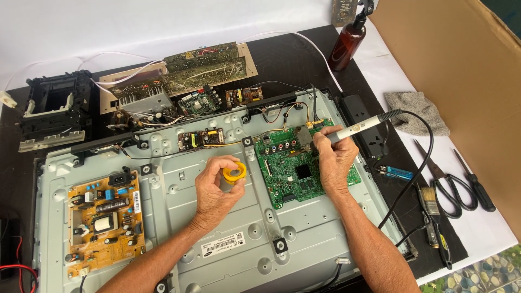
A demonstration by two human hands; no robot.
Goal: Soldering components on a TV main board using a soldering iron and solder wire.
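Left hand (214, 187): closes its fingers (227, 169) around a small yellow roll of tape (234, 172), holding it just above the grey metal back panel (217, 217) of an opened flat-screen television.
Right hand (335, 160): grips a white soldering iron (353, 129) like a pen, fingers shut on its barrel, the tip end down at the upper edge of the green main board (290, 173); the tip itself is hidden behind the hand.
Iron's cable (429, 141): black, looping from the handle's rear out to the right and back down along the panel's edge.
Green main board: mounted on the right half of the panel, under the right hand, with a row of round connectors near its top.
Power supply board (106, 217): tan, fixed at the panel's left, well apart from both hands.
Small board (202, 137): sits at the panel's top edge, between the two larger boards.
Counter (304, 54): dark, carrying loose circuit boards (201, 73) and a black plastic frame (54, 106) behind the panel.
Right of the panel: a black power strip (362, 122), a blue lighter (396, 173), a paintbrush (432, 209), scissors (448, 182), a screwdriver (477, 187) and a grey cloth (418, 111).
Far edge: a brown spray bottle (347, 43) stands upright beside a sheet of cardboard (461, 65).
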